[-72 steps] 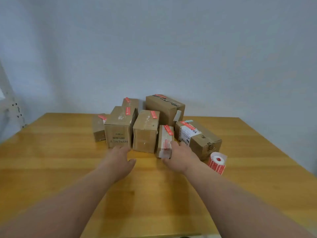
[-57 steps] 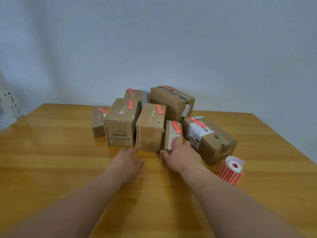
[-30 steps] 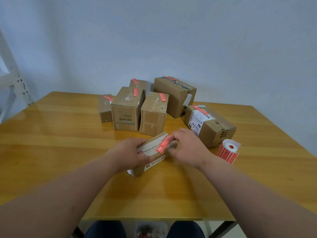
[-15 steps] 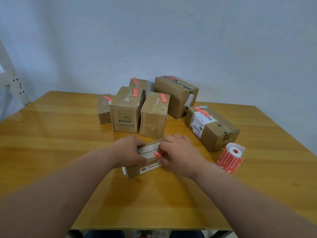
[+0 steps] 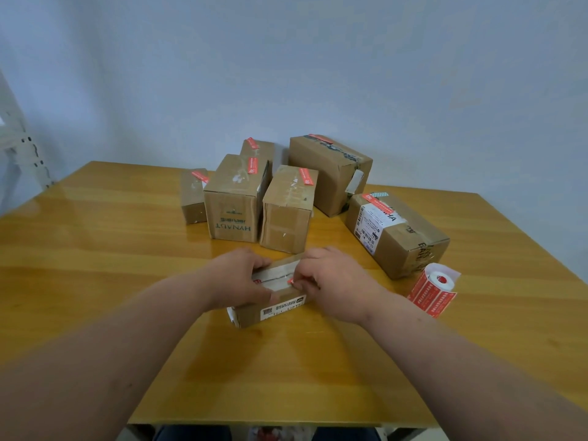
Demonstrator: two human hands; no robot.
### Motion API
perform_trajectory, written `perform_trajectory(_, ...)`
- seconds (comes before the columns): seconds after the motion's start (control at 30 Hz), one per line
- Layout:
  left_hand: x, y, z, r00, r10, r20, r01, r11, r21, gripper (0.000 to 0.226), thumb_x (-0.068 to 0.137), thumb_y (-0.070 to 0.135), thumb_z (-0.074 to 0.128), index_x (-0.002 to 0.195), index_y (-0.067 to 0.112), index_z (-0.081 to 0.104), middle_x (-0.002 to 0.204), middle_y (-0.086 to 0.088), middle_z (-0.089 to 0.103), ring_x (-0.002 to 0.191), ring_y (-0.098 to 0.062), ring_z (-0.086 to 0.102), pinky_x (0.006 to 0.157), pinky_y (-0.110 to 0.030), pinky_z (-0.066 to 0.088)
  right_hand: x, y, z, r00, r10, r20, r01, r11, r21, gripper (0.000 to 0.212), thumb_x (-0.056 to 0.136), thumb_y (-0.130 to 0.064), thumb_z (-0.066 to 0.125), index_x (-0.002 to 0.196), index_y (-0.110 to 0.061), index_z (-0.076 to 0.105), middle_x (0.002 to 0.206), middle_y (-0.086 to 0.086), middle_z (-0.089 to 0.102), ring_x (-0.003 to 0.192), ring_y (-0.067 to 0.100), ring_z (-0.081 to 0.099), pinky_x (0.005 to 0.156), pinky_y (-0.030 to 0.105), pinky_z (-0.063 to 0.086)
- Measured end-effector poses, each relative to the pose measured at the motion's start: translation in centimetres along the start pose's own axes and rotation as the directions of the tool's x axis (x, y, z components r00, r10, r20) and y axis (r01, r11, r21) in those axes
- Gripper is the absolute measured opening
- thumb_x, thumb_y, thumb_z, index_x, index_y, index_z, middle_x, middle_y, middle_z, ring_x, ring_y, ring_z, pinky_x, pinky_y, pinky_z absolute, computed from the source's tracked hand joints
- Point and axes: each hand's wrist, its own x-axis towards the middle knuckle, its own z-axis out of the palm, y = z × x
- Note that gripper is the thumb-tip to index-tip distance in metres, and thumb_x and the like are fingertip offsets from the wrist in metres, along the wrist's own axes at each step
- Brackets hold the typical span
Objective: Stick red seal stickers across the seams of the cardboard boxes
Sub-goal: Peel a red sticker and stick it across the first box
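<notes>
A small flat cardboard box [image 5: 270, 308] lies on the wooden table [image 5: 95, 249] in front of me. My left hand [image 5: 238, 278] grips its left end from above. My right hand [image 5: 334, 281] covers its right end, and the fingertips pinch the red seal sticker [image 5: 290, 282] on the box's top seam; only a sliver of red shows. The roll of red seal stickers [image 5: 434, 289] stands to the right of my right wrist.
Several more cardboard boxes with red stickers on their tops stand behind: a tall one marked HYNAUT [image 5: 235, 198], one beside it [image 5: 288, 208], a big one at the back [image 5: 331, 173] and a labelled one at right [image 5: 396, 233]. A white metal rack [image 5: 19, 144] stands far left.
The small box went from upright among the others to lying flat near me, pulled forward by both hands. My right hand has closed over its red sticker, now mostly hidden.
</notes>
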Motion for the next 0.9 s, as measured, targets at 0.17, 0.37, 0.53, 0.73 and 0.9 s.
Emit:
perform_trajectory(0.17,-0.1,-0.1,0.1,1.000,-0.006,0.007,0.006,1.000,-0.003,0.074,0.083,0.045,0.070,0.148,0.023,0.040,0.126,0.002,0.048,0.109,-0.015,0.049,0.094,-0.028,0.045,-0.1,-0.5,-0.2,0.999,0.026,-0.023,-0.026,1.000,-0.011,0.013,0.101,-0.027,0.045,0.095,-0.022,0.055,0.100,-0.004,0.055,0.093,0.018,0.047,0.083,0.036,0.041)
perform_trajectory(0.37,-0.2,-0.2,0.1,1.000,-0.015,0.008,0.015,1.000,0.005,0.078,0.082,0.050,0.070,0.149,0.024,0.038,0.125,0.004,0.046,0.110,-0.015,0.048,0.097,-0.029,0.043,0.0,-0.9,-1.4,0.983,0.168,-0.068,-0.162,0.983,0.092,0.014,0.103,-0.022,0.039,0.090,-0.019,0.046,0.089,-0.002,0.052,0.080,0.017,0.049,0.069,0.034,0.044)
perform_trajectory(0.53,-0.3,-0.2,0.1,1.000,-0.018,0.016,0.018,1.000,-0.002,0.078,0.082,0.051,0.069,0.149,0.025,0.037,0.126,0.004,0.046,0.111,-0.014,0.047,0.097,-0.029,0.044,0.3,-0.4,-2.5,0.929,0.342,-0.138,-0.293,0.912,0.287,0.016,0.104,-0.023,0.033,0.095,-0.017,0.045,0.079,-0.002,0.055,0.072,0.016,0.054,0.059,0.034,0.044)
perform_trajectory(0.73,-0.3,-0.1,0.1,0.999,-0.021,0.024,0.021,1.000,-0.006,0.078,0.083,0.050,0.069,0.149,0.025,0.038,0.125,0.005,0.047,0.109,-0.014,0.048,0.095,-0.028,0.044,1.1,1.0,-2.9,0.800,0.594,-0.091,-0.434,0.676,0.595,0.016,0.105,-0.026,0.032,0.100,-0.022,0.047,0.095,0.003,0.062,0.087,0.022,0.069,0.080,0.050,0.057)
perform_trajectory(0.9,-0.5,0.1,0.0,0.999,-0.026,0.036,0.026,1.000,-0.007,0.078,0.083,0.050,0.069,0.150,0.025,0.036,0.127,0.006,0.047,0.112,-0.014,0.047,0.096,-0.028,0.043,0.8,1.0,-4.0,0.742,0.669,-0.051,-0.405,0.507,0.761,0.018,0.105,-0.023,0.033,0.097,-0.021,0.049,0.099,0.004,0.068,0.080,0.014,0.071,0.084,0.044,0.059)
